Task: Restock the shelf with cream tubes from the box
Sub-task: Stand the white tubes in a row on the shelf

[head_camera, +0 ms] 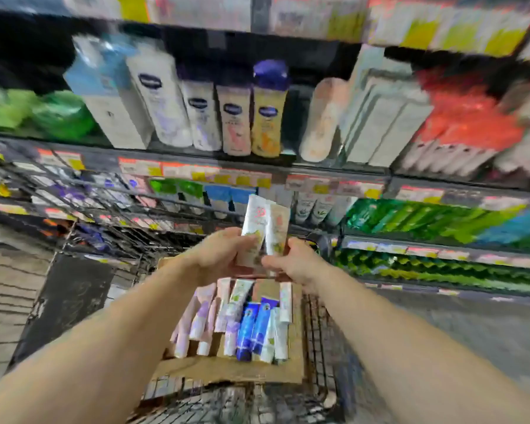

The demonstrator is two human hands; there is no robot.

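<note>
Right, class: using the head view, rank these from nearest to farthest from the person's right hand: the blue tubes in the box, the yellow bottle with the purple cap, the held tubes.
1. Held tubes: gripped in both hands, touching the right hand.
2. Blue tubes: below, in the cardboard box.
3. Yellow bottle: up on the shelf, left of centre.

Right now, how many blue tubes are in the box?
2 blue tubes, side by side near the middle of the cardboard box. More may hide underneath.

Two bare forearms reach forward; the left hand (pixel 224 252) and right hand (pixel 297 264) meet, fingers curled in a grip.
</note>
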